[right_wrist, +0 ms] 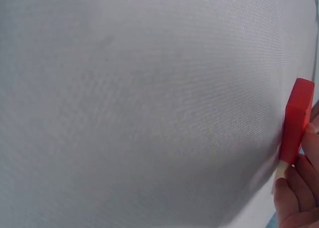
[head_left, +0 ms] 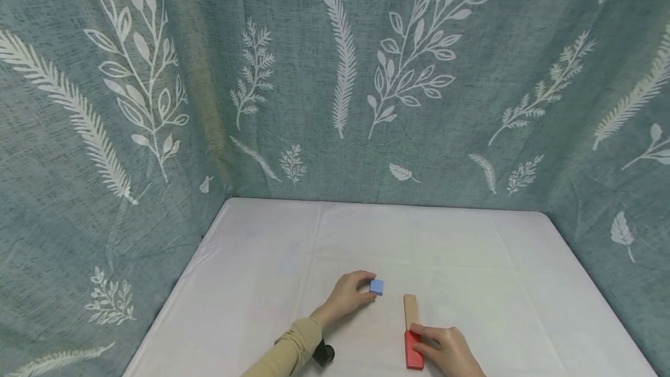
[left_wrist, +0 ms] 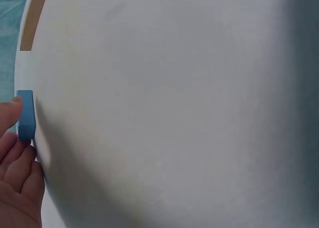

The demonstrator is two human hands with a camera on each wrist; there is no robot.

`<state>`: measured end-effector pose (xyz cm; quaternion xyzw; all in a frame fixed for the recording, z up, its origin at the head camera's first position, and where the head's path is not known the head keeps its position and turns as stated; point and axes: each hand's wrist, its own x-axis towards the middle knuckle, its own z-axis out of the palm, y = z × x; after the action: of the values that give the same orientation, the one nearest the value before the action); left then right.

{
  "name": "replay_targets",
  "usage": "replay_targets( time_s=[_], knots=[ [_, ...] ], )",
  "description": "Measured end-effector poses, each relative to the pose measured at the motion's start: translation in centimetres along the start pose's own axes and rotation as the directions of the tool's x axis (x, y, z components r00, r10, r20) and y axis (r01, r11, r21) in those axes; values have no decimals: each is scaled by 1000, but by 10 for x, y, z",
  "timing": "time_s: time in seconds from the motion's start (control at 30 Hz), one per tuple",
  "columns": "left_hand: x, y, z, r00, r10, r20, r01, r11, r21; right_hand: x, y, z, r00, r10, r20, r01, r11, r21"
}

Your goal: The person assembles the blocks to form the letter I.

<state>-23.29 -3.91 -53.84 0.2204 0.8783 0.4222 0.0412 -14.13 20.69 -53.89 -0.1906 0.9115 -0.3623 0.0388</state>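
A small blue block [head_left: 377, 287] is pinched between thumb and fingers of my left hand [head_left: 349, 294], near the middle of the table. The left wrist view shows the same blue block [left_wrist: 27, 116] at its left edge, with the thumb on one side and fingertips at its lower end. My right hand [head_left: 449, 347] grips a red block [head_left: 413, 358], thumb and fingers at its right side. Beyond it lies a plain wooden block [head_left: 410, 310], end to end with the red one. In the right wrist view the red block [right_wrist: 298, 121] appears at the right edge.
A white cloth covers the table [head_left: 471, 260]. Green curtains [head_left: 314, 74] with white leaf prints rise behind and at both sides. A black wrist device [head_left: 324, 354] sits by my left sleeve [head_left: 288, 348].
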Motion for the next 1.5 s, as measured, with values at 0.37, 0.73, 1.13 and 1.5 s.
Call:
replay_targets(
  time_s=[0.37, 0.73, 1.13, 1.5],
  knots=[
    [4, -8, 3, 996, 67, -60, -65, 998, 21, -1, 0, 0, 1000, 6, 2, -6, 1000, -1],
    [5, -8, 1, 996, 57, -63, -60, 997, -39, 1, 0, 1, 999, 31, 19, -31, 1000, -2],
    [6, -9, 2, 999, -6, -49, 1, 995, -104, -1, -2, 1, 1000, 9, 7, -9, 1000, -3],
    [6, -8, 0, 998, -34, -56, 25, 986, -167, 0, -3, 1, 1000, 20, 20, -21, 999, 24]
  ],
)
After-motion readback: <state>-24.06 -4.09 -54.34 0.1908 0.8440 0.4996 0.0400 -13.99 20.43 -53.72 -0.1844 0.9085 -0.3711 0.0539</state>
